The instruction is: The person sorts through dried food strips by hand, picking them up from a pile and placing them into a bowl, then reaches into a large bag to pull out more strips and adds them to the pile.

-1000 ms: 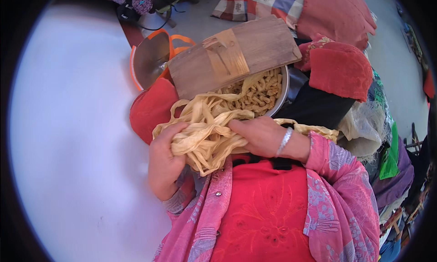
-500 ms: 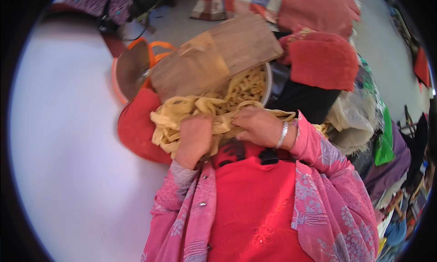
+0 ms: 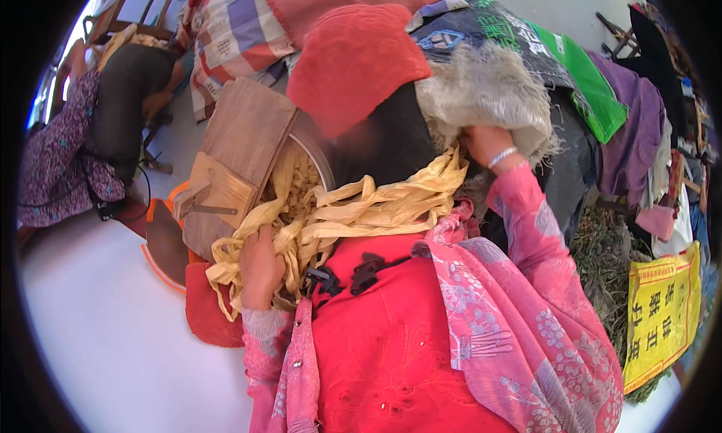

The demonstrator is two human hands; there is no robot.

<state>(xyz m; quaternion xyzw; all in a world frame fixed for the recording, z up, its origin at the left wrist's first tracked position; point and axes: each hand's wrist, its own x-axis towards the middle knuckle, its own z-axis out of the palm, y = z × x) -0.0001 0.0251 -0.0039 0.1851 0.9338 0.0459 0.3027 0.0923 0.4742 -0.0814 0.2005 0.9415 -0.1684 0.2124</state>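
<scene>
Long, flat, pale yellow strips [image 3: 380, 207] run in a bundle across my lap, their left part hanging in loops. My left hand [image 3: 262, 267] is closed round those loops. At the bundle's right end, my right hand [image 3: 487, 147] is at the frayed lower edge of a whitish woven sack [image 3: 492, 95]. Its fingers look curled, but what they grip is hidden. Behind the strips stands a metal basin [image 3: 312, 151] with small yellow pieces inside. A wooden board [image 3: 252, 128] leans across the basin, bearing a lighter wooden piece [image 3: 218, 181] with a thin metal bar.
An orange-rimmed bucket [image 3: 162, 245] stands at the left, by a red cushion-like cloth [image 3: 210, 313]. Another red cloth [image 3: 361, 57] covers my raised knee. A checked bag [image 3: 241, 34] lies at the back. Another person [image 3: 68, 151] sits far left. A yellow bag [image 3: 662, 316] is at the right.
My right hand has left the strips' middle and moved right and away to the woven sack. The bundle now stretches out rightward. The whole view has swung to the right.
</scene>
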